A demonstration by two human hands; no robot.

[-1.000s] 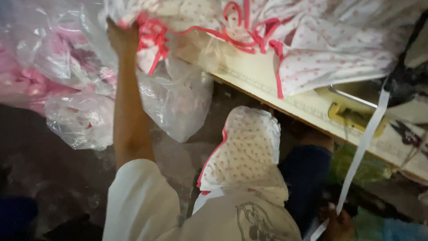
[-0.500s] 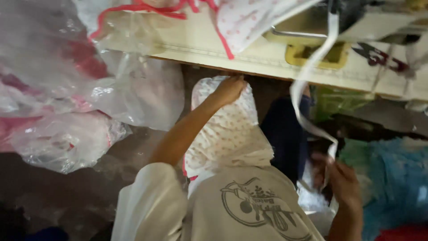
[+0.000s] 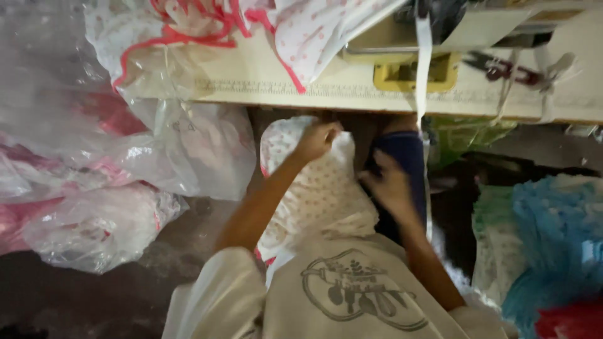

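- Gripping the top edge of a white dotted cloth (image 3: pixel 314 194) that lay in the person's lap, the left hand (image 3: pixel 317 139) was closed on the fabric just under the front edge of the table (image 3: pixel 326 91).
- Reaching toward the same cloth from the other side, the right hand (image 3: pixel 389 185) had its fingers spread and touching or almost touching the cloth's right edge; whether it had any grip could not be told, as the hand was blurred.
- The cloth hung down over the knees, between the two forearms, with a thin red trim showing along its lower left side; it was below the table, not on it.
- Judging from this, the piece was only being picked up and straightened: one hand had it, the other was not yet clearly holding it, and it was not yet lifted onto the table.
- On the table above lay more dotted cloth with red edging (image 3: pixel 276 31), which looked like pieces of the same kind.
- A white tape (image 3: pixel 423 69) hung down over the table's front edge beside a yellow fitting (image 3: pixel 414 75), and scissors (image 3: pixel 502 66) lay further right.
- Clear plastic bags (image 3: pixel 100 188) filled with pink and white fabric were piled on the floor to the left, and a heap of blue stuff (image 3: pixel 559 226) sat to the right.
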